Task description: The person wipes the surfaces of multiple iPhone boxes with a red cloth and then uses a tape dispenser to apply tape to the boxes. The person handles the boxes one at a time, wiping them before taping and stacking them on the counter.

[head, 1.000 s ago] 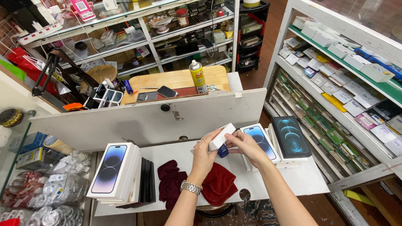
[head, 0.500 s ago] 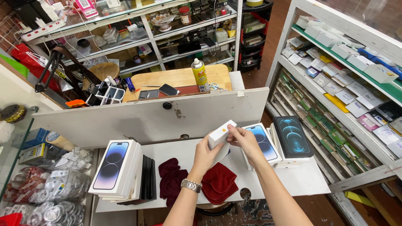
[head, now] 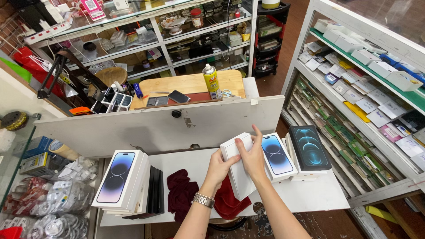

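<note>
Both hands, left hand [head: 218,167] and right hand [head: 250,156], grip a white box [head: 237,173] above the desk [head: 310,194]; phone boxes [head: 276,156] sit just right.

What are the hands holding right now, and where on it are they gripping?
A plain white box, held by both hands: the left hand grips its left long edge, and the right hand wraps its upper right side, fingers across the face.
</note>
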